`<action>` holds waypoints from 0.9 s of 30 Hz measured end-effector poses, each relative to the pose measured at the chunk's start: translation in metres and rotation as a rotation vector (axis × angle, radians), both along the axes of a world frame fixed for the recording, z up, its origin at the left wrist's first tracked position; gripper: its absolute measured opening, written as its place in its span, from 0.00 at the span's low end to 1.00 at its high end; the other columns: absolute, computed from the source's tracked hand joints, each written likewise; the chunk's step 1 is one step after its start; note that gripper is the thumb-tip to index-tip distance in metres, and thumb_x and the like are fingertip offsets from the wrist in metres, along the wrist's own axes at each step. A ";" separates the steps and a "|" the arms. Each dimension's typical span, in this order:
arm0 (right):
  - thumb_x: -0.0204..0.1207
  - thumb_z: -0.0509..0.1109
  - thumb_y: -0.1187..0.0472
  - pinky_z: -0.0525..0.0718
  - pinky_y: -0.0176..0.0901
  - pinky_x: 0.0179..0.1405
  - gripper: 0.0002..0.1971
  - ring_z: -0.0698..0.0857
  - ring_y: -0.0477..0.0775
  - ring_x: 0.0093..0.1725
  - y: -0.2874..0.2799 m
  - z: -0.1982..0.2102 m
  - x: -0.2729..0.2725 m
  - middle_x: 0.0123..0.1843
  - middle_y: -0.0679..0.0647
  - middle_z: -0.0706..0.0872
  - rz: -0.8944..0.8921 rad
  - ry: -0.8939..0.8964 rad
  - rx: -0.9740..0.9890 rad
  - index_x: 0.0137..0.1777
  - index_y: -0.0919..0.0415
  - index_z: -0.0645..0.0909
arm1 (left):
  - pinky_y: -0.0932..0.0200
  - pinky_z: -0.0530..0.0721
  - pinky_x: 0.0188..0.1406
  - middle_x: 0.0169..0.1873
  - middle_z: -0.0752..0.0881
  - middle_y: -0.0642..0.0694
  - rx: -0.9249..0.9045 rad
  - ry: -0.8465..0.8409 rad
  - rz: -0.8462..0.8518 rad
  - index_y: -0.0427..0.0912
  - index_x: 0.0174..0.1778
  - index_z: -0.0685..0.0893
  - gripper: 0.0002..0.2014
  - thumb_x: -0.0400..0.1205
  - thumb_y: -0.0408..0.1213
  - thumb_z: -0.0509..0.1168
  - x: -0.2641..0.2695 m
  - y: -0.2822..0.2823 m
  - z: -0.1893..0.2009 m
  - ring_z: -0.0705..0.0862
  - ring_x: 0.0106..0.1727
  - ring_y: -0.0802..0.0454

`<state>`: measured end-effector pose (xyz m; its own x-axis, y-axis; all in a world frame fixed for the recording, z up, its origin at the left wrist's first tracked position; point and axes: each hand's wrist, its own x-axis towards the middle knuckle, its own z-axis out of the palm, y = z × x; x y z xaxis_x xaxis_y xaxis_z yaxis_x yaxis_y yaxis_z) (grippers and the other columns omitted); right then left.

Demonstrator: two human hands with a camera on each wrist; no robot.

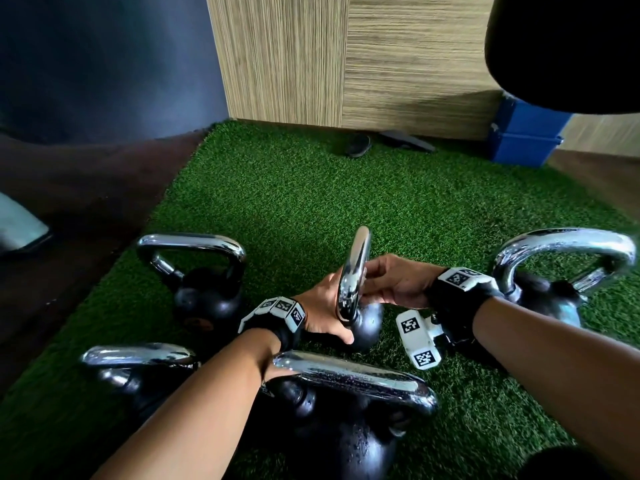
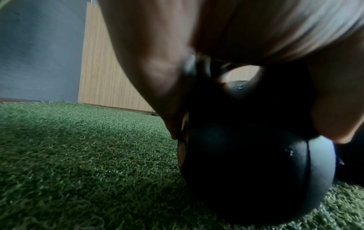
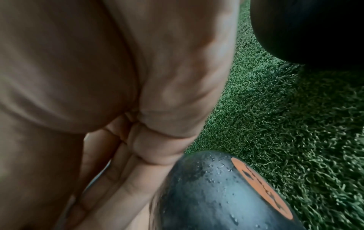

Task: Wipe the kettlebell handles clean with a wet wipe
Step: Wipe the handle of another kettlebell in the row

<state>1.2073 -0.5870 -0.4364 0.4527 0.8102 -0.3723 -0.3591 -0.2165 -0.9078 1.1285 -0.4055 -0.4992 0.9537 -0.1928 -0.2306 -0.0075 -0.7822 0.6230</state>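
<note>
The middle kettlebell (image 1: 367, 323) stands on the green turf with its chrome handle (image 1: 354, 268) edge-on to me. My left hand (image 1: 323, 311) grips it from the left where the handle meets the black ball, thumb low on the near side. From the right, my right hand (image 1: 389, 282) curls its fingers onto the handle. In the left wrist view my thumb and a finger straddle the top of the ball (image 2: 256, 171). The right wrist view shows my fingers (image 3: 122, 179) beside the wet ball with its orange label (image 3: 262, 188). No wipe shows in any view.
Other chrome-handled kettlebells ring the middle one: back left (image 1: 201, 271), front left (image 1: 138, 362), right (image 1: 554, 268) and close in front under my left forearm (image 1: 349, 379). Two dark sandals (image 1: 360, 145) and a blue box (image 1: 526, 136) lie by the wooden wall.
</note>
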 end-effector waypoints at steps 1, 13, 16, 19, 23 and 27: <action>0.72 0.69 0.79 0.93 0.44 0.44 0.12 0.93 0.60 0.49 0.001 0.000 -0.001 0.53 0.66 0.92 -0.043 0.007 0.006 0.54 0.73 0.86 | 0.41 0.69 0.84 0.83 0.62 0.44 0.004 -0.003 0.001 0.51 0.88 0.46 0.67 0.62 0.46 0.87 0.000 -0.001 -0.001 0.66 0.83 0.44; 0.67 0.75 0.71 0.93 0.44 0.35 0.12 0.93 0.59 0.39 0.013 -0.001 -0.006 0.48 0.68 0.92 -0.466 -0.029 0.090 0.50 0.75 0.85 | 0.43 0.72 0.82 0.76 0.69 0.44 -0.056 -0.043 0.017 0.50 0.86 0.54 0.64 0.58 0.47 0.86 0.001 0.000 -0.005 0.72 0.77 0.45; 0.74 0.71 0.74 0.92 0.42 0.30 0.06 0.93 0.58 0.36 0.016 0.001 -0.005 0.47 0.69 0.91 -0.612 -0.034 0.085 0.49 0.75 0.82 | 0.44 0.75 0.79 0.72 0.72 0.44 -0.083 -0.051 0.018 0.51 0.83 0.56 0.61 0.59 0.43 0.87 0.001 0.001 -0.006 0.74 0.73 0.45; 0.73 0.72 0.75 0.90 0.39 0.28 0.02 0.93 0.57 0.35 0.016 0.001 -0.007 0.41 0.65 0.93 -0.597 -0.061 0.080 0.44 0.72 0.82 | 0.43 0.77 0.77 0.71 0.73 0.43 -0.079 -0.058 0.018 0.50 0.82 0.58 0.60 0.58 0.42 0.88 -0.001 -0.001 -0.005 0.76 0.71 0.44; 0.76 0.73 0.74 0.91 0.42 0.30 0.03 0.92 0.54 0.32 0.020 0.001 -0.003 0.41 0.63 0.92 -0.708 -0.230 -0.012 0.43 0.70 0.82 | 0.41 0.78 0.76 0.72 0.75 0.42 -0.103 -0.063 0.010 0.47 0.81 0.64 0.57 0.57 0.40 0.88 0.001 -0.003 -0.002 0.77 0.72 0.43; 0.79 0.71 0.75 0.90 0.41 0.26 0.07 0.89 0.50 0.25 0.031 -0.002 0.001 0.42 0.67 0.89 -0.783 -0.352 -0.061 0.55 0.78 0.81 | 0.40 0.78 0.76 0.73 0.74 0.40 -0.102 -0.044 0.003 0.46 0.82 0.63 0.58 0.57 0.42 0.87 0.002 -0.004 -0.002 0.77 0.74 0.41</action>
<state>1.2083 -0.5556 -0.4382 0.9702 0.1993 -0.1379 -0.1249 -0.0765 -0.9892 1.1306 -0.4091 -0.5016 0.9631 -0.2102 -0.1682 -0.0341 -0.7148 0.6985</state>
